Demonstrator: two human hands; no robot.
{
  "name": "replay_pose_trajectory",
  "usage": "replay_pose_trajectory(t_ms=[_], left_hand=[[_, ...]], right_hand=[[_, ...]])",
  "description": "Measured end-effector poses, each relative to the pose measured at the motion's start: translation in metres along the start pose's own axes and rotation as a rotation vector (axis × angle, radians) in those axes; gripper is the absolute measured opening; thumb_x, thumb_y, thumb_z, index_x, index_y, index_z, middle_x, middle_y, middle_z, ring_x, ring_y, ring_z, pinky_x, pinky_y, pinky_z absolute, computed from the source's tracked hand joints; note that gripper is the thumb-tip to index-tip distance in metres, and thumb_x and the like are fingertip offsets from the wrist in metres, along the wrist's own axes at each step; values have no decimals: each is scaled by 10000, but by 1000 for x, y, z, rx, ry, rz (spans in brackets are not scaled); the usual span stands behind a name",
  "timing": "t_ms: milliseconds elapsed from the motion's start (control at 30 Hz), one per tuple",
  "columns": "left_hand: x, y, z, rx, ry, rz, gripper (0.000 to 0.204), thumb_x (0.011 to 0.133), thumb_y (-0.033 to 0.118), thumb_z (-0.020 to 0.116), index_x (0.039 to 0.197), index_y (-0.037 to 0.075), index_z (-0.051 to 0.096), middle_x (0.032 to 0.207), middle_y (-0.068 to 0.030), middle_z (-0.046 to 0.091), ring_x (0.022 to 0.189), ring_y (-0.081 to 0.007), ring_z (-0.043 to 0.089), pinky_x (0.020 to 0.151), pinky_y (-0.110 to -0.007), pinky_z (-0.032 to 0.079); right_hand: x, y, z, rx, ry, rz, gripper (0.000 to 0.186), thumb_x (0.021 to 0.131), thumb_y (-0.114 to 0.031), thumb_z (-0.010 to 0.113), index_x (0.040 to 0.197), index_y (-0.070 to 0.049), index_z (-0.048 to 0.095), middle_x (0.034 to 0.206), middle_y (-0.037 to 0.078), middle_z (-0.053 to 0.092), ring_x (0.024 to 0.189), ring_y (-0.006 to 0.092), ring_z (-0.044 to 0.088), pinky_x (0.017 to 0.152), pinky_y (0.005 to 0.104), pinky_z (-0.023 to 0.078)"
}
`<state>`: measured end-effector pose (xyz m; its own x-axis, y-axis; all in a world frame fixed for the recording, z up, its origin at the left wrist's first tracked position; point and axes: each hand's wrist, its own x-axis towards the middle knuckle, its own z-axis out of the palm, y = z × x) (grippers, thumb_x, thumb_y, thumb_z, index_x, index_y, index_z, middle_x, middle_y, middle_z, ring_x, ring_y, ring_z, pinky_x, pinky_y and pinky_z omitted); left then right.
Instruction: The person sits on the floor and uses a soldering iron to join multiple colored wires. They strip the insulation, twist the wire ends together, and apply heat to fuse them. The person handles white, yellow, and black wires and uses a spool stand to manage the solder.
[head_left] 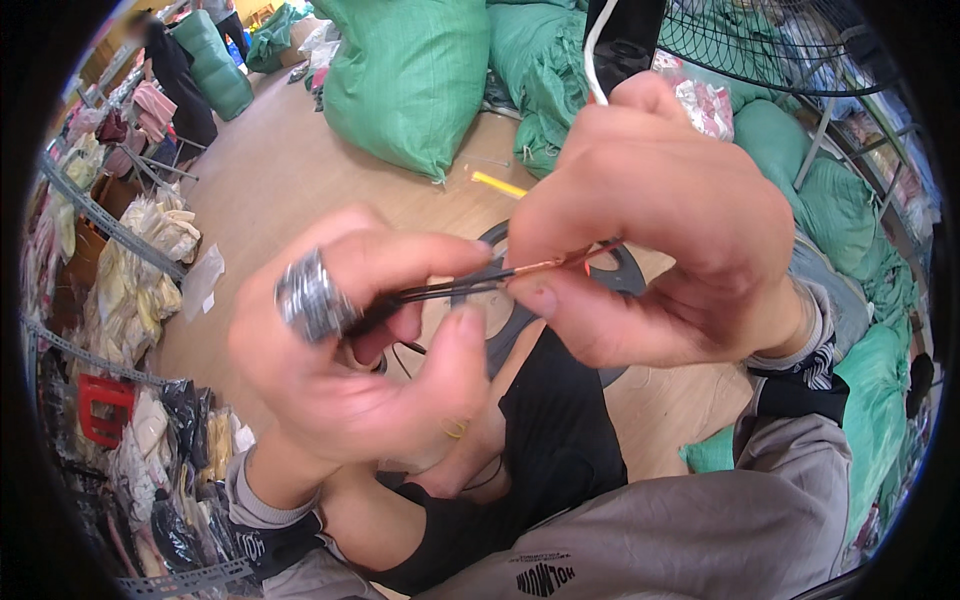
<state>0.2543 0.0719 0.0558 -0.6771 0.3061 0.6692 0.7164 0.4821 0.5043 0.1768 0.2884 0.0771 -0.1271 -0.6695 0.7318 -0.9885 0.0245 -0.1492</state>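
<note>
My left hand (pixel 360 340) is curled around thin black wires (pixel 440 291), its thumb and forefinger tips a little apart; a silvery-black ring-shaped roll (pixel 310 295), perhaps tape, sits over a finger. My right hand (pixel 650 230) pinches the wires between thumb and forefinger, where bare copper (pixel 538 266) shows. Below my hands lies a dark round base (pixel 620 280) on the wooden floor, partly hidden by them. A white cable (pixel 592 55) rises behind my right hand. A yellow strip-like object (pixel 498 184) lies on the floor beyond.
Large green sacks (pixel 395 85) fill the back and right. A black wire fan guard (pixel 770 45) is at top right. Metal racks (pixel 110 215) with bagged garments and a red plastic item (pixel 105 405) line the left. A person in dark clothing (pixel 175 85) stands at back left, another behind.
</note>
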Motion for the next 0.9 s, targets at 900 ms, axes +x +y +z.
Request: replay_pose_trajectory(t_ms=[900], left_hand=[[2, 12, 15, -804, 66, -633, 171, 956, 155, 583, 1061, 31, 528, 729, 27, 520, 487, 1, 374, 429, -179, 333]], right_hand=[[-11, 22, 11, -447, 251, -452, 224, 758, -187, 769, 958, -108, 707, 766, -56, 663, 604, 115, 512, 669, 309, 310]])
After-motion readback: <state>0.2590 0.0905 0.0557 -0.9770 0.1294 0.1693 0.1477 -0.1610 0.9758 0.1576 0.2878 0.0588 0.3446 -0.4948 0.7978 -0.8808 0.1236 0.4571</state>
